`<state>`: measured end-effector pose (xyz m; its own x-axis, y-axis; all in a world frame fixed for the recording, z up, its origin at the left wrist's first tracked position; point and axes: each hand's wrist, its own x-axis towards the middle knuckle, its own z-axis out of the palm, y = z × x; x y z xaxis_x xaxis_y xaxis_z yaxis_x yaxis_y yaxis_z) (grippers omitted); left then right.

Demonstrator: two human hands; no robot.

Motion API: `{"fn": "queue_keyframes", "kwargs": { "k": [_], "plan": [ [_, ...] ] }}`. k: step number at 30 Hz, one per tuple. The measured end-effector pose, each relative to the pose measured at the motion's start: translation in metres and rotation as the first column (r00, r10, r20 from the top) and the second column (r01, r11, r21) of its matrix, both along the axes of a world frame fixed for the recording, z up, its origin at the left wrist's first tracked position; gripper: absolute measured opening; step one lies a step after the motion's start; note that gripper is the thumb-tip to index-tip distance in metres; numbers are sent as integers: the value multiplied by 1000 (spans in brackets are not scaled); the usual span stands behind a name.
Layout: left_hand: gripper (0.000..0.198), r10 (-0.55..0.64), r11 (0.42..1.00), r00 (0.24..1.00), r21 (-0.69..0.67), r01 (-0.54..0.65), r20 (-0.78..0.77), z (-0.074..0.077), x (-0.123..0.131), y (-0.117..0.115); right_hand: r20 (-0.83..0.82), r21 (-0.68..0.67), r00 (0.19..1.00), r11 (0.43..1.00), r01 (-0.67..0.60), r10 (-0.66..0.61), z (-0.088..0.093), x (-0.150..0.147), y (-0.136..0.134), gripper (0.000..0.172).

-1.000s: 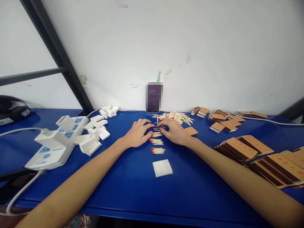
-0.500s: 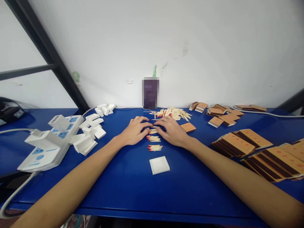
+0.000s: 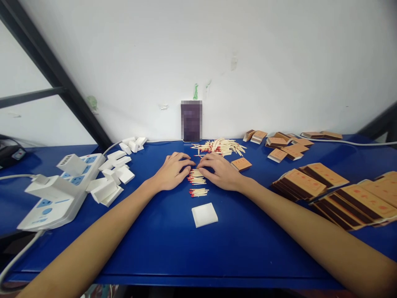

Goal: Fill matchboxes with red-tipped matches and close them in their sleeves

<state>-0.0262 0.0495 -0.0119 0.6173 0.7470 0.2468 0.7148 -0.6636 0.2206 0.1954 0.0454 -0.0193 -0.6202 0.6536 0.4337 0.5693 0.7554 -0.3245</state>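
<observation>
My left hand (image 3: 172, 172) and my right hand (image 3: 222, 172) rest on the blue table, facing each other. Their curved fingers stand apart, with the fingertips at either end of a small bunch of red-tipped matches (image 3: 197, 177). I cannot make out a match gripped in either hand. Closer to me lies a second small row of matches (image 3: 199, 193). Nearer still is a flat white matchbox tray (image 3: 204, 215). A loose heap of matches (image 3: 226, 147) spreads just beyond my right hand, and an orange matchbox (image 3: 241, 164) sits to its right.
White box trays (image 3: 116, 167) are scattered on the left beside a white power strip (image 3: 66, 198) with plugs and cables. Several matchbox sleeves (image 3: 288, 145) lie at the back right, and stacked sleeves (image 3: 310, 182) nearer. A blurred dark upright object (image 3: 191, 122) leans against the wall.
The matches between my hands have come toward me, now lying against the neighbouring row, so three rows appear as two. The whole view has shifted slightly.
</observation>
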Motion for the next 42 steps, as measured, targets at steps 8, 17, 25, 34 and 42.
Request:
{"fn": "queue_keyframes", "kwargs": {
  "k": [8,17,25,34,42],
  "plan": [
    [37,-8,1000,1000,-6,8,-11,4,1,-3,-87,40,951,953,299,-295,-8,2,9,27],
    [41,-126,991,992,-33,127,22,6,-2,-4,59,97,941,940,326,-333,-12,0,11,32],
    [45,32,999,999,-4,-32,-23,2,2,-3,217,61,944,969,241,-249,-8,-2,8,41],
    [48,62,997,997,-31,-64,-56,0,1,-2,201,112,963,981,159,-179,-9,-1,9,40],
    [52,42,998,998,-46,-44,-51,1,2,-3,309,85,922,972,217,-233,-8,-3,14,51]
  ]
}}
